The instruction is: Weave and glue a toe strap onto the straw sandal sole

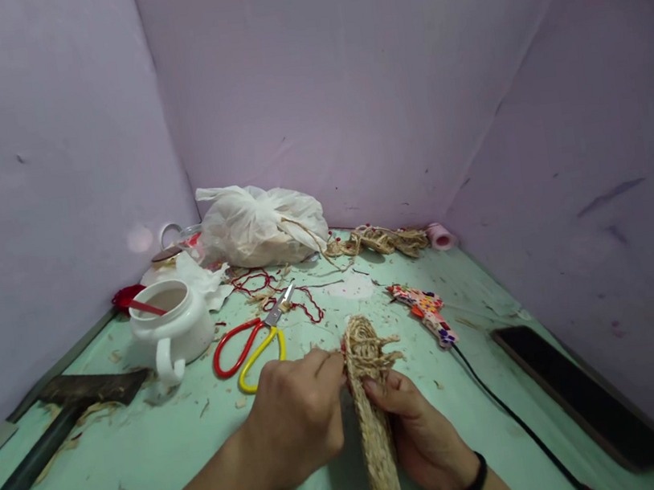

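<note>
A braided straw-coloured piece like a woven sandal (373, 425) stands upright on its long edge in front of me, short twisted cords sticking out on its right near the top. My right hand (422, 426), a black band at the wrist, grips it from the right with the thumb pressed on its face. My left hand (305, 410) is closed in a pinch against its upper left edge, where a bit of red shows. What those fingertips pinch is hidden. Just beyond my left hand lie scissors (255, 340) with one red and one yellow handle.
At left are a white pot (184, 330) with a red stick and a hammer-like tool (89, 392). Behind lie a tied plastic bag (263, 225), red yarn (311, 304) and rope bundles (387, 238). A patterned glue gun (424, 308) and a dark phone-like slab (572, 389) lie right.
</note>
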`<action>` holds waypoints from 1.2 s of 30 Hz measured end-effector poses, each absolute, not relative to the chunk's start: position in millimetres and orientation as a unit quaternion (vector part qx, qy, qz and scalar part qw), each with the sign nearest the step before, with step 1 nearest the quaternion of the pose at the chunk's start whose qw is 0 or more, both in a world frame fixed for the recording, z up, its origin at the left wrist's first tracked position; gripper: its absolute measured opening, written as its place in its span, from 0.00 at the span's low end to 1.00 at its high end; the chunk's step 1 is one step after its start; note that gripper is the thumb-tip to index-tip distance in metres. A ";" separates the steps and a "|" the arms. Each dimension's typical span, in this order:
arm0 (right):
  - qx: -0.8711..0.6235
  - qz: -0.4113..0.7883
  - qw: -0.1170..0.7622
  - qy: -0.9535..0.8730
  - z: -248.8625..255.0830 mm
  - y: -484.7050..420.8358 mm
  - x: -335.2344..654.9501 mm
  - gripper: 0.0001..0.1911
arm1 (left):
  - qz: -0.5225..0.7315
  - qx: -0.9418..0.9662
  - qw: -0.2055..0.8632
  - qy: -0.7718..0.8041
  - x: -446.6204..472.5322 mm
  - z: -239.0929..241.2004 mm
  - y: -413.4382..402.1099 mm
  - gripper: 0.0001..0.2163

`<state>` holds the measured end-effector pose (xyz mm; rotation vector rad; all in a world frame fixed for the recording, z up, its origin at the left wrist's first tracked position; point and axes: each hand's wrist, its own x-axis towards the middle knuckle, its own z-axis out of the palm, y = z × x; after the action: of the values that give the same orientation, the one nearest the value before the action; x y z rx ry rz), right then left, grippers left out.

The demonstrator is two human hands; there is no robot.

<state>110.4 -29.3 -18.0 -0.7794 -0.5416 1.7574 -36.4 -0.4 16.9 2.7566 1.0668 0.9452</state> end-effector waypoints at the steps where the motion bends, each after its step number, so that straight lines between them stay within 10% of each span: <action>1: -0.328 0.742 0.539 -0.228 -18.3 -29.6 110.3 0.08 | 0.298 0.893 -0.015 0.338 -36.6 16.3 -0.3 0.08; 36: -0.262 0.792 0.522 -0.180 -8.3 -34.4 110.5 0.10 | 0.416 0.873 0.151 0.204 -35.5 12.8 8.7 0.05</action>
<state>110.5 -34.4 -8.3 -0.6287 -0.4315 1.8963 -35.5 8.7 12.8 2.5069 0.5869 1.1958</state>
